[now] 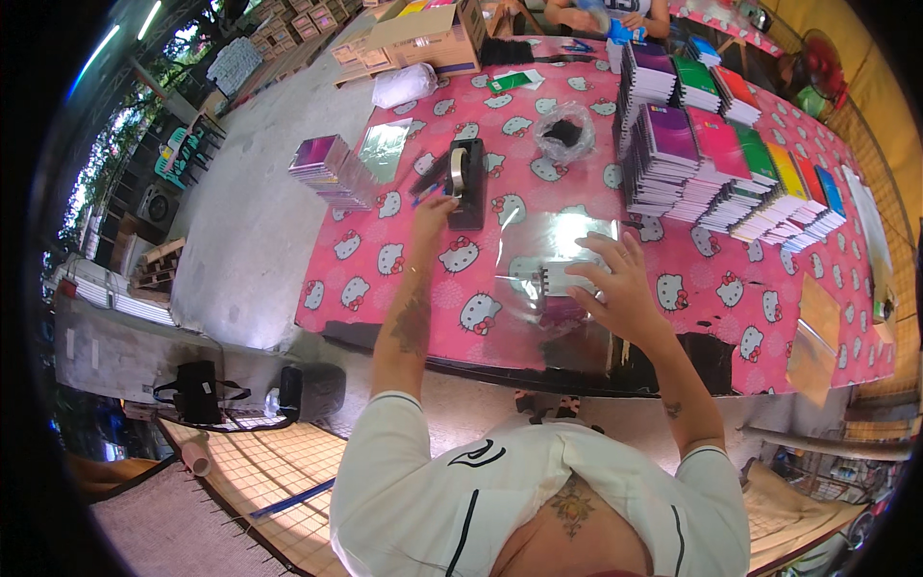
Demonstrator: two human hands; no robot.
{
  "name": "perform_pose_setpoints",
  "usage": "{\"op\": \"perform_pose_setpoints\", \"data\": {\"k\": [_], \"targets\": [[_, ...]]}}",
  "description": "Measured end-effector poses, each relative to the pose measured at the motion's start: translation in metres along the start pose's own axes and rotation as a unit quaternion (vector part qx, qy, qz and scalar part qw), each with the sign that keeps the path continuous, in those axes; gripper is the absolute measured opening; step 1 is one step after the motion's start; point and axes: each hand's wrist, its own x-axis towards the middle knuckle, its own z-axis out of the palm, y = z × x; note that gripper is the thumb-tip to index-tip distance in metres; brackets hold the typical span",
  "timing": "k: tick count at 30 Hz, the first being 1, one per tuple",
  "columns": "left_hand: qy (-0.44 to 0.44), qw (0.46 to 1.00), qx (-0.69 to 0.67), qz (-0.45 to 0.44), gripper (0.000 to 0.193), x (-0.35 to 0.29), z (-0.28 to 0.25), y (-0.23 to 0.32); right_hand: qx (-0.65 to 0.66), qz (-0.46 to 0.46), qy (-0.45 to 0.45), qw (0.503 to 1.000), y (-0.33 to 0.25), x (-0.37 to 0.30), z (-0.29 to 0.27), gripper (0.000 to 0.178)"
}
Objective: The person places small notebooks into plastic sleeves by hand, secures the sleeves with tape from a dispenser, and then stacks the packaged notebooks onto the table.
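Note:
A black tape dispenser (468, 207) with a roll of tape (460, 171) stands on the table. My left hand (433, 209) is at its near-left side, fingers pinched together at the tape end by the cutter; the strip itself is hard to see. To the right lies a small spiral notebook (558, 280) on a shiny clear plastic sheet (516, 245), its cover partly hidden by glare. My right hand (615, 286) rests over the notebook's right side with its fingers spread, touching it.
Stacked spiral notebooks (668, 135) in several colours fill the right side of the pink table (413, 308). A smaller notebook stack (327, 168) sits at the left edge. Behind are a crumpled plastic bag (564, 135), a cardboard box (428, 43) and another person (635, 17).

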Motion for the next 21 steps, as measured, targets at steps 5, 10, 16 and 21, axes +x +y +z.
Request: {"op": "perform_pose_setpoints", "data": {"k": [5,10,16,21], "targets": [[0.01,0.994,-0.099,-0.036,0.012,-0.027,0.008,-0.033,-0.019,0.021,-0.009,1.0,-0.016,0.007,0.015,0.027],[0.005,0.828,0.513,0.224,0.018,-0.034,0.003,0.017,-0.058,0.045,-0.014,0.997,-0.023,0.01,0.021,0.033],[-0.429,0.88,0.073,0.19,0.032,-0.125,0.056,0.05,-0.071,0.056,-0.023,0.996,-0.032,0.014,0.032,0.037],[-0.428,0.825,0.216,0.3,0.026,-0.131,0.076,0.084,-0.082,0.027,-0.07,0.994,-0.03,0.016,0.026,0.044]]}}
